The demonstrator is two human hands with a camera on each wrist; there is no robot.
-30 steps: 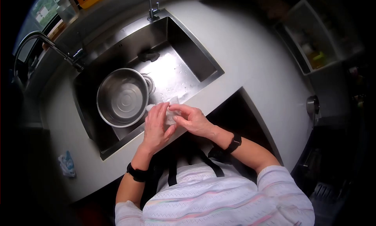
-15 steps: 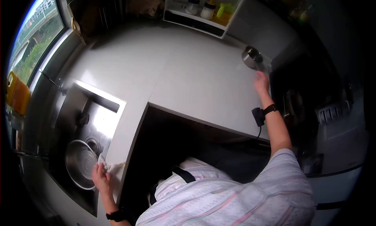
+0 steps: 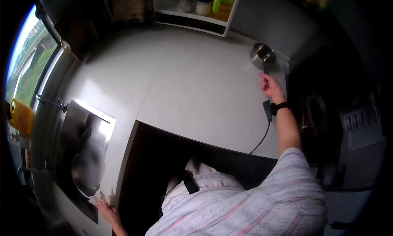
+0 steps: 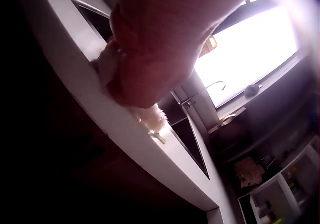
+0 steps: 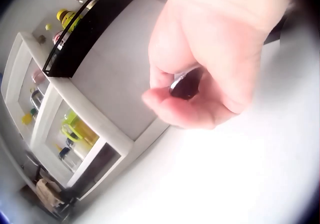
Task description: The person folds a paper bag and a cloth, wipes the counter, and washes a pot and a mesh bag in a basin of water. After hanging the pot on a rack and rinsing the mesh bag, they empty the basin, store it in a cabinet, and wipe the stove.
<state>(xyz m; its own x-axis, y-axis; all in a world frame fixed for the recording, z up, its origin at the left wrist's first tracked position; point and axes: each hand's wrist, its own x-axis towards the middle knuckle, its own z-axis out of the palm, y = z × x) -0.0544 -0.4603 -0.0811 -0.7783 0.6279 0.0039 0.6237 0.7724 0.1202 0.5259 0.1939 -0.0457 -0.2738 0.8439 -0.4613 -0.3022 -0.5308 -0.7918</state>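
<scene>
At the right of the head view, my right hand (image 3: 271, 88) grips the handle of a small metal pot (image 3: 258, 58) standing on the counter. The right wrist view shows the fingers of that hand (image 5: 205, 58) curled round the dark handle end (image 5: 186, 85). Far to the left, my left hand (image 3: 109, 214) holds a white cloth (image 3: 97, 198) at the sink's front edge. Fluffy white cloth (image 4: 154, 118) sticks out from under the left hand (image 4: 150, 58) in the left wrist view; its fingertips are hidden.
A metal basin (image 3: 88, 170) sits in the sink (image 3: 73, 125), with faucets behind it. A shelf unit (image 3: 192, 18) holds bottles at the back. A black cable (image 3: 262, 142) hangs by my right wrist; the counter's front edge has a dark recess.
My right hand has left the cloth, reached far right and closed round the pot's handle. My left hand keeps the cloth by the sink. The head view has swung right.
</scene>
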